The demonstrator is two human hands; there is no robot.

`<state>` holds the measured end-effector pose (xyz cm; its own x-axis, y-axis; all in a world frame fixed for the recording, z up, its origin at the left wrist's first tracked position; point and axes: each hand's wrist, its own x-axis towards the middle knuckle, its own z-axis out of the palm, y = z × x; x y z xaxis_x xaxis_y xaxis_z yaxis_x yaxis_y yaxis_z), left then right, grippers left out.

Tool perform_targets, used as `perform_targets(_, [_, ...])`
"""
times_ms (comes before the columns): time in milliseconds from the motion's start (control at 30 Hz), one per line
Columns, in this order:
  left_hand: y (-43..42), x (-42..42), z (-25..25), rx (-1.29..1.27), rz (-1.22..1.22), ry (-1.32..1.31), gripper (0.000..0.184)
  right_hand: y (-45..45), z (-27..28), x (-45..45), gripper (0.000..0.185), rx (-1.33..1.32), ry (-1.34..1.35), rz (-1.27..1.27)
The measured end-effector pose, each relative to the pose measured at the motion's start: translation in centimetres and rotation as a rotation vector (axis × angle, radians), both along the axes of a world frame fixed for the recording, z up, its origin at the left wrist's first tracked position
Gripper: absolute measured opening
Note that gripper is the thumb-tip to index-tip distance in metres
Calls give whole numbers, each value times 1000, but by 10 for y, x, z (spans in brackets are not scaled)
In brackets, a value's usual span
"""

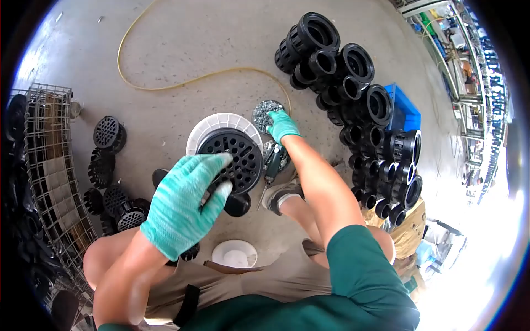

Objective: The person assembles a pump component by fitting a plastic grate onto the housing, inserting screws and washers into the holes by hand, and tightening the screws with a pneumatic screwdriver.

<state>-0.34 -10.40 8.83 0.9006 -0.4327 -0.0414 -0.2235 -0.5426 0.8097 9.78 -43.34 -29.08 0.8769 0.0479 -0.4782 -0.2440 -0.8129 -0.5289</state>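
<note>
My left hand [190,201], in a green glove, is over the near left part of a round black perforated disc [243,163]. Its thumb and fingers are curled with tips close together; what they hold, if anything, is too small to name. Under the disc stands a white round container [223,119]. My right hand [282,126], gloved too, reaches with its fingertips into a round container of small metal pieces [264,114]; whether it grips any is hidden. Just below that hand lies a dark power tool [273,164] with a long thin bit.
A yellow hose [187,80] curves across the floor. Stacked black pipe fittings [356,63] stand at the right, beside a blue crate [407,110]. More black grated parts [109,134] sit at the left near a wire cage [52,160]. A white bowl [234,254] lies between my legs.
</note>
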Motion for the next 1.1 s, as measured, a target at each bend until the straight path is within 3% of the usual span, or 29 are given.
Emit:
perform_targets(100, [-5, 4, 0, 5, -47, 44, 41, -1, -60, -1, 43, 74, 24, -194])
perform_targets(133, [-6, 6, 0, -3, -50, 49, 41, -6, -91, 0, 42, 268, 12, -301])
perform_targets(233, [-10, 9, 2, -19, -42, 72, 42, 2, 5, 10, 36, -277, -45, 214])
perform_targets(300, [-12, 9, 2, -24, -22, 120, 42, 0, 16, 20, 38, -243, 99, 167])
perform_targets(333, [-12, 10, -4, -19, -37, 34, 40, -2, 18, 15, 33, -269, 0, 191])
perform_targets(567, [-22, 0, -8, -174, 89, 181, 34, -26, 55, 2, 22, 77, -13, -139])
perform_targets(633, [-23, 0, 1, -230, 112, 431, 32, -32, 56, 1, 18, 353, 43, -345])
perform_targets(733, [-27, -5, 2, -466, 159, 580, 35, -22, 114, -9, 17, 677, 71, -540])
perform_targets(833, [-32, -7, -4, -639, 235, 693, 36, -8, 197, -25, 14, 924, 99, -520])
perform_targets(867, [-33, -7, -11, -699, 229, 713, 38, -3, 226, -30, 13, 922, 105, -471])
perform_targets(967, [-47, -8, -5, -928, 456, 1088, 41, 18, 319, -55, 15, 835, 83, -276])
perform_targets(1100, [-60, -11, 5, -1156, 373, 1317, 57, 63, 430, -97, 25, 618, 85, -25])
